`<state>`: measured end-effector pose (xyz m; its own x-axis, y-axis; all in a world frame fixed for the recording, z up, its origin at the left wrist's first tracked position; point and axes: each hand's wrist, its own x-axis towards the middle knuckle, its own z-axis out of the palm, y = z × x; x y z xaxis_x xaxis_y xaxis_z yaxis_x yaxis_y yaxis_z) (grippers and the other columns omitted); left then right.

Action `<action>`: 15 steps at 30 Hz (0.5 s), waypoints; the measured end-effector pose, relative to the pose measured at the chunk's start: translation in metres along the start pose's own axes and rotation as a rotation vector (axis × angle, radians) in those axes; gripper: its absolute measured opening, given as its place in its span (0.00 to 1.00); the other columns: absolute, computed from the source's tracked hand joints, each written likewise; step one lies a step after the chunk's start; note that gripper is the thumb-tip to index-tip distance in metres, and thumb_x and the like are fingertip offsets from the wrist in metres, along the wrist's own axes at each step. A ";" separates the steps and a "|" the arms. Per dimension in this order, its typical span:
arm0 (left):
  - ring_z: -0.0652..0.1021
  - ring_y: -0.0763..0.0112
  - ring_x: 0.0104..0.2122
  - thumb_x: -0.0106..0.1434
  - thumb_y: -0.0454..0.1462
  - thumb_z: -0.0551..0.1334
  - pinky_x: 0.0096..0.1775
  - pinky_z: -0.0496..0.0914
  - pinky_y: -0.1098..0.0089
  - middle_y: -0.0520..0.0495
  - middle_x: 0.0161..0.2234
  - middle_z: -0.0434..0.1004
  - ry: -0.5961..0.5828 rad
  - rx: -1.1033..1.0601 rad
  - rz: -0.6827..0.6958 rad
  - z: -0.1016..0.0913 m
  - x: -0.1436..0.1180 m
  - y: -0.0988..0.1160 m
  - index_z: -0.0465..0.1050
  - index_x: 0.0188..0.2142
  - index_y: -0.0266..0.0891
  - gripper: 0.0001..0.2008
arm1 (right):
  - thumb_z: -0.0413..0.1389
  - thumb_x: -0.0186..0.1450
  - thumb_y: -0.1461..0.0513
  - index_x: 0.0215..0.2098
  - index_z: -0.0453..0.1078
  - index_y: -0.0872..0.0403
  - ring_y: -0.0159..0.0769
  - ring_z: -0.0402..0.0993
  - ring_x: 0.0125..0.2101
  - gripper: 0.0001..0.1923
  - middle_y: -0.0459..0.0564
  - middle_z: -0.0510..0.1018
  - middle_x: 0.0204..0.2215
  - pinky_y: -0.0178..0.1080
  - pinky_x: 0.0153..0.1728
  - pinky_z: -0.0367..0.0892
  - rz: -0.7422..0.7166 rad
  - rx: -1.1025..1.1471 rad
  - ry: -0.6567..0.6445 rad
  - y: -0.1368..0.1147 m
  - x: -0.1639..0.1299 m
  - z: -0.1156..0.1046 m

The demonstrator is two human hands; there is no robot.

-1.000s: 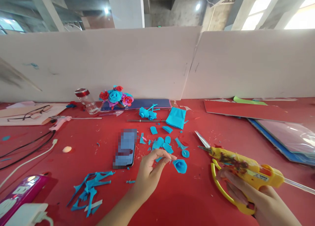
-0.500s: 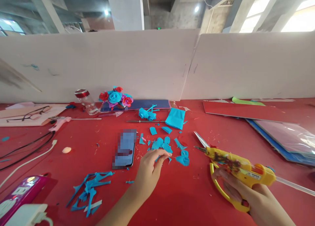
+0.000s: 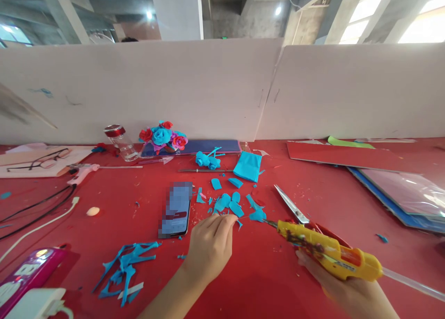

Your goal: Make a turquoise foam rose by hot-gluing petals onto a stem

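No word, brand or number can be read with certainty. The yellow glue gun (image 3: 328,249) bears a pale label (image 3: 346,265) on its side, with dark print too small and blurred to make out. The screen of the phone (image 3: 176,212) is mostly covered by coarse squares, which hide whatever it displays. Above the white partition (image 3: 167,87) shows a tiny green sign (image 3: 224,37), its markings illegible. The blue scrawl (image 3: 42,92) on the partition's left part forms no recognisable letters.

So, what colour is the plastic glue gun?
Plastic glue gun: mainly yellow, best in head view.
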<state>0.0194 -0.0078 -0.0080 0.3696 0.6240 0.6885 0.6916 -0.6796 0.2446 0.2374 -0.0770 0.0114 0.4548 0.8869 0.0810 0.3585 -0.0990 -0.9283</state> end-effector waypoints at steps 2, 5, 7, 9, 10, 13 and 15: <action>0.78 0.65 0.29 0.62 0.26 0.54 0.32 0.69 0.69 0.47 0.30 0.80 -0.009 0.013 0.009 0.000 0.000 0.001 0.69 0.39 0.39 0.10 | 0.62 0.45 0.55 0.29 0.73 0.52 0.42 0.76 0.27 0.14 0.49 0.79 0.25 0.37 0.30 0.73 -0.052 -0.034 0.032 0.004 -0.001 0.005; 0.77 0.66 0.27 0.63 0.27 0.54 0.30 0.68 0.69 0.48 0.28 0.79 -0.023 0.009 -0.010 -0.002 0.000 0.002 0.68 0.39 0.38 0.09 | 0.59 0.48 0.55 0.30 0.73 0.52 0.43 0.77 0.32 0.13 0.51 0.80 0.31 0.37 0.32 0.72 -0.086 -0.074 0.054 0.010 -0.004 0.010; 0.76 0.67 0.25 0.63 0.27 0.54 0.27 0.66 0.70 0.49 0.26 0.78 -0.027 -0.004 -0.041 -0.003 0.000 0.003 0.69 0.39 0.38 0.09 | 0.57 0.50 0.57 0.28 0.72 0.52 0.42 0.76 0.29 0.09 0.50 0.79 0.28 0.36 0.27 0.71 -0.087 -0.093 0.029 0.011 -0.006 0.012; 0.76 0.68 0.23 0.64 0.28 0.53 0.25 0.65 0.71 0.49 0.25 0.77 -0.027 -0.024 -0.067 -0.005 0.002 0.005 0.69 0.38 0.38 0.08 | 0.56 0.51 0.58 0.26 0.72 0.52 0.40 0.74 0.24 0.07 0.48 0.77 0.23 0.35 0.22 0.69 -0.089 -0.089 -0.021 0.012 -0.007 0.013; 0.76 0.68 0.23 0.64 0.29 0.53 0.24 0.65 0.71 0.50 0.25 0.77 -0.026 -0.042 -0.079 -0.005 0.002 0.005 0.69 0.37 0.38 0.08 | 0.56 0.51 0.58 0.26 0.71 0.52 0.38 0.73 0.22 0.06 0.47 0.75 0.21 0.35 0.21 0.68 -0.092 -0.080 -0.039 0.012 -0.008 0.013; 0.77 0.69 0.25 0.65 0.31 0.52 0.26 0.67 0.71 0.49 0.26 0.78 -0.017 -0.121 -0.128 -0.005 0.003 0.006 0.69 0.37 0.39 0.07 | 0.55 0.52 0.59 0.24 0.71 0.51 0.34 0.69 0.19 0.05 0.44 0.72 0.18 0.33 0.19 0.66 -0.130 -0.069 -0.025 0.011 -0.008 0.014; 0.78 0.69 0.26 0.66 0.31 0.52 0.28 0.69 0.71 0.49 0.28 0.79 -0.015 -0.164 -0.161 -0.004 0.003 0.006 0.68 0.36 0.39 0.07 | 0.54 0.52 0.58 0.23 0.70 0.51 0.32 0.67 0.18 0.05 0.44 0.71 0.17 0.33 0.18 0.65 -0.158 -0.063 0.002 0.010 -0.008 0.015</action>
<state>0.0226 -0.0112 -0.0017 0.2732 0.7342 0.6215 0.6326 -0.6239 0.4589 0.2247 -0.0781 -0.0037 0.3902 0.8927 0.2254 0.4766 0.0136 -0.8790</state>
